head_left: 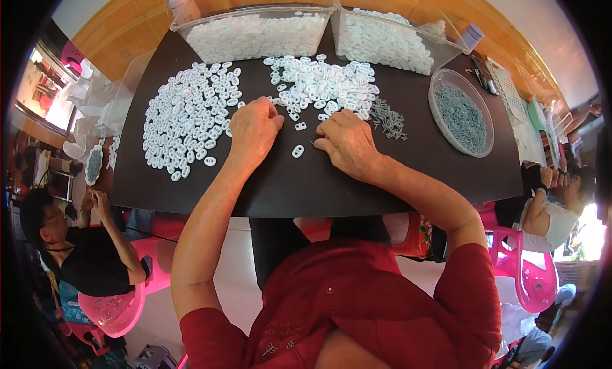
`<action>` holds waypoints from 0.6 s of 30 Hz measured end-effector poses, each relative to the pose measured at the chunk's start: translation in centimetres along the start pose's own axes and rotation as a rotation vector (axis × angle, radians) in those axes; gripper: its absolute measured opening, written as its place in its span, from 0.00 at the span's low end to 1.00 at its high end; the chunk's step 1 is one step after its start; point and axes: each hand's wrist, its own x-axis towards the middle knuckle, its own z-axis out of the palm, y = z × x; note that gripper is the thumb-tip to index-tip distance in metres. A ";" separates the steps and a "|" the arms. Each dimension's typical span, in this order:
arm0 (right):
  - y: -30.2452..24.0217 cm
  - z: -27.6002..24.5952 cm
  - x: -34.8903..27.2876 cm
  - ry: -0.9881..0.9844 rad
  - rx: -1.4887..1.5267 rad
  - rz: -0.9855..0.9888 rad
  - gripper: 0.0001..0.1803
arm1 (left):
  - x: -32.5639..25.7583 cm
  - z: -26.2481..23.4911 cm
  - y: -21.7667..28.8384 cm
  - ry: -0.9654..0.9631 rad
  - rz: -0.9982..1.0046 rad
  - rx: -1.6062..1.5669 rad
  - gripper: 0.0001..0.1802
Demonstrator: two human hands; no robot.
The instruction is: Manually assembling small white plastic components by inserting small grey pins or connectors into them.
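Left hand (256, 128), left of the link pile (328, 83): fingers curled, grip contents undeterminable. Right hand (347, 142), at the pile's near edge: grip narrow, apparently on a screw (312, 142). Work seems midway: heap (185, 114) left of the pile perhaps done, pile remaining. Right of it: loose screws (387, 119), dish (444, 77). Behind it: tubs (319, 12), limiting reach.

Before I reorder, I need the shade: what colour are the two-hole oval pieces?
The two-hole oval pieces are white, as the head view shows best.
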 end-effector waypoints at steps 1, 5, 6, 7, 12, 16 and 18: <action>-0.2 0.1 0.1 0.029 0.023 -0.030 0.10 | -0.2 -0.1 -0.2 0.033 0.000 -0.049 0.10; -0.7 0.8 0.5 0.010 0.050 -0.091 0.09 | -1.9 -0.8 -0.5 0.059 -0.067 -0.229 0.07; -0.7 0.8 0.6 0.008 0.050 -0.091 0.09 | -2.5 -1.0 -0.3 0.058 -0.068 -0.230 0.07; -0.6 0.9 0.8 0.012 0.026 -0.126 0.08 | -3.2 -1.4 0.0 0.014 -0.155 -0.380 0.06; -0.4 1.3 1.4 0.024 -0.044 -0.237 0.06 | -6.4 -2.1 1.2 -0.055 -0.293 -0.902 0.03; -0.3 1.2 1.1 0.035 0.063 -0.178 0.06 | -8.2 -1.5 1.4 -0.001 -0.286 -1.029 0.09; -0.8 0.6 0.8 0.039 0.139 -0.126 0.05 | -8.8 -1.2 1.7 0.029 -0.263 -1.038 0.09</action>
